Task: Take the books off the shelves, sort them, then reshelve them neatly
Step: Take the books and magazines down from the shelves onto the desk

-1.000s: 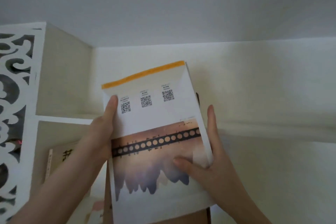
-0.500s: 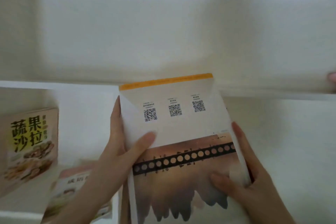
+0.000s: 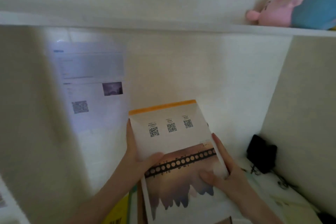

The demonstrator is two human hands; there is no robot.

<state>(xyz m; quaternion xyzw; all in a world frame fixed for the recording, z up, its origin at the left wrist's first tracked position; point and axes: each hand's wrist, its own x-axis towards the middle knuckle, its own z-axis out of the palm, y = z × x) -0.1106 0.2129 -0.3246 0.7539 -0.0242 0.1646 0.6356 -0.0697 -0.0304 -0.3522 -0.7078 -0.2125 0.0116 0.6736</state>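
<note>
Gripping the QR-coded book (image 3: pixel 172 142) by its edges with left hand (image 3: pixel 135 156) and right hand (image 3: pixel 223 172), probably bound for reshelving; next, choosing a slot.

So the book (image 3: pixel 172 143) sits between left hand (image 3: pixel 136 156) and right hand (image 3: pixel 223 172), plush toy (image 3: pixel 283 12) on the shelf (image 3: pixel 163 25) above-right, sheet (image 3: pixel 91 82) behind-left.

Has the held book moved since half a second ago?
Yes, downward. The book reached up to the shelf board holding the plush toy; now its top sits well below that board.
</note>
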